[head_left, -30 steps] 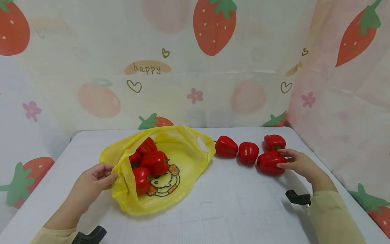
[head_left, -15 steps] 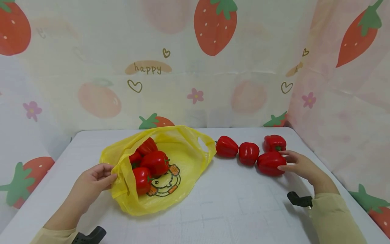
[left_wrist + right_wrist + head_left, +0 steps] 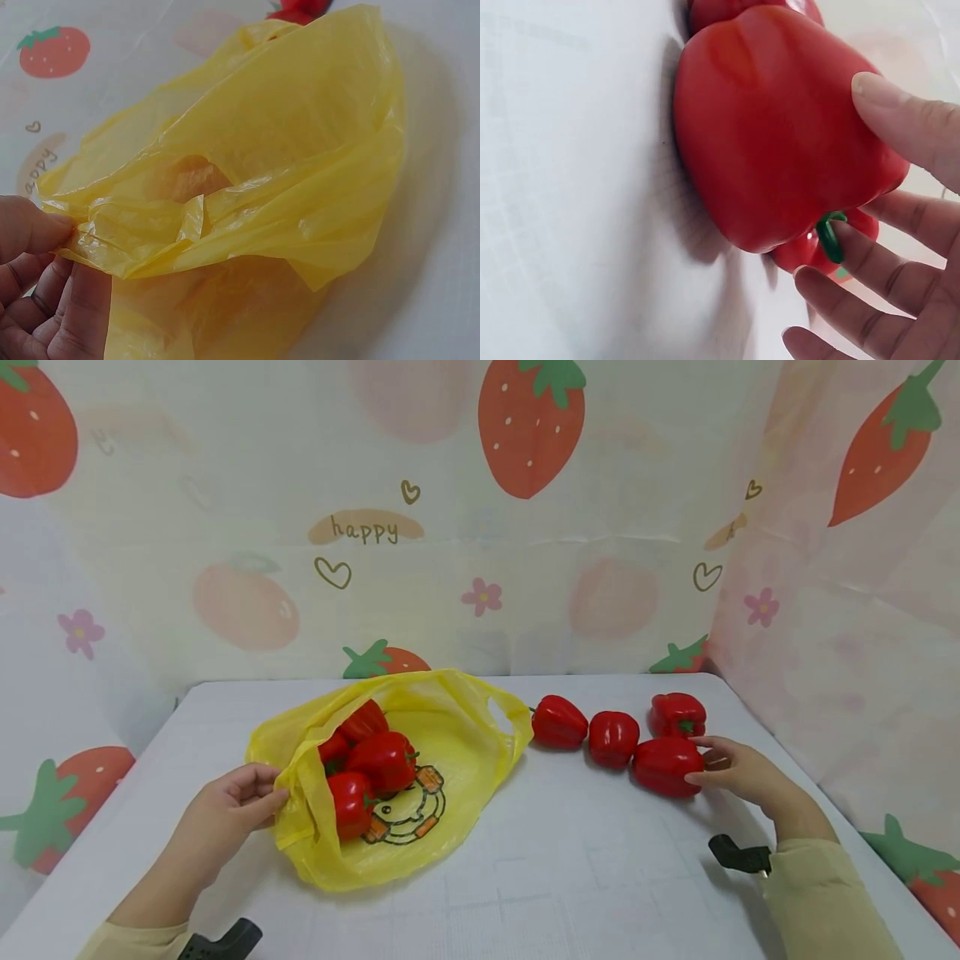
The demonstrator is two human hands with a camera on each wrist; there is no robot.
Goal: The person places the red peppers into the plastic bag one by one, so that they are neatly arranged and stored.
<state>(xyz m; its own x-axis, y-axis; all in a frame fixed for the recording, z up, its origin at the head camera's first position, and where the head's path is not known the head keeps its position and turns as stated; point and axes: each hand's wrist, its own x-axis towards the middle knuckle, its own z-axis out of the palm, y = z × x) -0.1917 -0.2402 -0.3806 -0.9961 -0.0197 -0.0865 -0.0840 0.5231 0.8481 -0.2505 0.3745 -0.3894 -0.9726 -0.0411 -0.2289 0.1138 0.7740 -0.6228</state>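
At left in the head view, my left hand (image 3: 232, 806) pinches the rim of a yellow plastic bag (image 3: 405, 860); the left wrist view shows its thumb and fingers on the crumpled edge (image 3: 127, 232). Several red bell peppers (image 3: 382, 760) lie inside the bag, whose mouth faces the right. My right hand (image 3: 750, 777) holds the near end of another red bell pepper (image 3: 663, 767) on the table. In the right wrist view the thumb presses that pepper (image 3: 780, 127) and the index finger goes behind it, while the other fingers stand off.
Behind the held pepper sits a red bell pepper (image 3: 677, 714). Two more, a middle pepper (image 3: 613, 739) and one beside the bag handle (image 3: 559, 722), lie leftward in a row. A strawberry-print cloth (image 3: 480, 552) hangs behind the white table (image 3: 547, 877).
The held pepper has turned slightly and shifted a little toward the near side, with my right hand moving along. My left hand and the bag have stayed put.
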